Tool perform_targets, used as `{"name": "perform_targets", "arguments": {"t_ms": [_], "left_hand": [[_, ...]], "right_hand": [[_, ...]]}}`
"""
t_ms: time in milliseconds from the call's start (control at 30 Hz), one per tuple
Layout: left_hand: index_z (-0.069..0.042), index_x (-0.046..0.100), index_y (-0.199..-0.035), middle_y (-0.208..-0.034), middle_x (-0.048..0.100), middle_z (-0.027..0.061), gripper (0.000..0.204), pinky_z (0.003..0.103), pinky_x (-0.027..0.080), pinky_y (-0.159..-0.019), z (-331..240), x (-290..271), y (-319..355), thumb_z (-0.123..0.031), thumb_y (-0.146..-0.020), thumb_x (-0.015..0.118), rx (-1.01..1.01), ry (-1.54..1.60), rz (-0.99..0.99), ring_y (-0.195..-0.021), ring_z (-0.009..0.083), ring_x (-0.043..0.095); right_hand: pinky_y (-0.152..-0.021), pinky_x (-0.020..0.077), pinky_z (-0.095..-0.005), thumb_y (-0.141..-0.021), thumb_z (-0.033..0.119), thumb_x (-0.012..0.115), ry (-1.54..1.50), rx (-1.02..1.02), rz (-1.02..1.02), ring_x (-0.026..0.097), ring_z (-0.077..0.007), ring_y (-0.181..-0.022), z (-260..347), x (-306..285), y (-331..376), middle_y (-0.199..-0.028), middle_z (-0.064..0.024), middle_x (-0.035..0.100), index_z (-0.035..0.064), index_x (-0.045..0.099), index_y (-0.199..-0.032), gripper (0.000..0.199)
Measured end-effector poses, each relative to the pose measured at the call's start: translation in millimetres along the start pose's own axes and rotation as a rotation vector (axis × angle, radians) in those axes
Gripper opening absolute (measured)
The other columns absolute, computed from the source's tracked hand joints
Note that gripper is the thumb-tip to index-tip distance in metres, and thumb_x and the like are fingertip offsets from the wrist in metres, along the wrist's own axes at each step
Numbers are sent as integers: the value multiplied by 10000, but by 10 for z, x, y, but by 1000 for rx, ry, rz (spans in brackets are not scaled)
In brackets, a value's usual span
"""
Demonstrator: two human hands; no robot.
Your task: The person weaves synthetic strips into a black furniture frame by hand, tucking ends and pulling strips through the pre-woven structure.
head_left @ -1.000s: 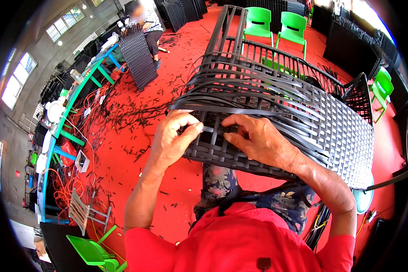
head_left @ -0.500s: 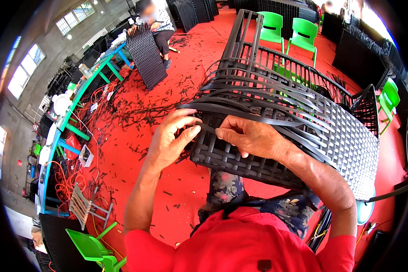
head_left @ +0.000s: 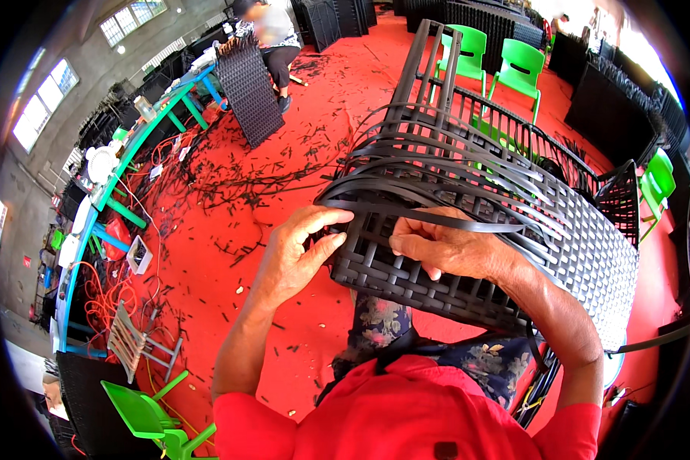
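1. Fingers of our right hand (head_left: 456, 249) were pinched narrow on a flat black wicker strip (head_left: 483, 226), which ran off toward 3 o'clock, so that it stayed taut and flat as it lay across the weave.
2. Our left hand (head_left: 295, 257) had its fingers curled over the near left corner of the woven black frame (head_left: 468, 199), thumb on top, seemingly to steady it.
3. That frame rested at the centre, tipped against our lap, with loose strips looping over its top at 12 o'clock, unwoven as yet.
4. Black offcuts (head_left: 230, 184) littered the red floor (head_left: 207, 268) at 10 o'clock, where cut ends would naturally fall.
5. Green plastic chairs (head_left: 498, 61) stood at 1 o'clock, and another person (head_left: 272, 34) sat with a woven panel (head_left: 249, 92) at 11 o'clock.
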State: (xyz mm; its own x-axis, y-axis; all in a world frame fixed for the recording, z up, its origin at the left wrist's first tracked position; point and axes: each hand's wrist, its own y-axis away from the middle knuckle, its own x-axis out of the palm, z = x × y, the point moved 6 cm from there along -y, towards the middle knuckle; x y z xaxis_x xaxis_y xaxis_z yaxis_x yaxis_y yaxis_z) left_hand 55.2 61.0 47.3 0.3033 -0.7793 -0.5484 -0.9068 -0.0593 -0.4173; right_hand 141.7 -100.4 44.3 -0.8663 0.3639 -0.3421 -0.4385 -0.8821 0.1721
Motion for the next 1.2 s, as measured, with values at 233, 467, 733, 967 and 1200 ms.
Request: {"name": "perform_targets", "arguments": {"t_ms": [233,467,733,967,1200], "left_hand": [[-2,618,-1100,-1006,622,51,249,248,465,-831,82,74,47,-52,-856,618,-143,212,0,-942,115,577],[7,614,-1111,-1022,623,55,257,255,462,-834,150,121,130,-60,-863,615,-241,368,-29,-934,109,574],[7,613,-1121,-990,633,35,279,259,465,-814,105,100,97,-71,-853,629,-228,418,-73,-902,101,577],[-4,628,-1074,-977,630,25,229,258,460,-799,135,227,192,-89,-862,619,-284,463,-18,-895,89,565],[-18,636,-1069,-1004,616,41,221,260,461,-825,95,237,232,-76,-856,623,-173,476,-15,-937,118,575]], "right_hand": [[-524,408,-289,-884,300,524,38,7,37,498,-105,-515,-47,0,-23,-627,-2,508,44,550,-805,269],[-525,424,-304,-885,263,509,76,-26,38,531,-120,-530,-5,15,9,-639,-27,533,32,549,-793,252],[-525,443,-307,-895,228,506,156,-177,-46,541,-132,-497,89,-6,33,-643,-37,539,30,539,-825,213],[-510,429,-261,-917,223,514,9,-86,125,480,-88,-537,-109,83,61,-709,-3,510,46,554,-881,185],[-525,373,-210,-940,293,514,-34,44,160,427,-56,-565,-134,41,164,-708,38,460,78,528,-915,217]]}}
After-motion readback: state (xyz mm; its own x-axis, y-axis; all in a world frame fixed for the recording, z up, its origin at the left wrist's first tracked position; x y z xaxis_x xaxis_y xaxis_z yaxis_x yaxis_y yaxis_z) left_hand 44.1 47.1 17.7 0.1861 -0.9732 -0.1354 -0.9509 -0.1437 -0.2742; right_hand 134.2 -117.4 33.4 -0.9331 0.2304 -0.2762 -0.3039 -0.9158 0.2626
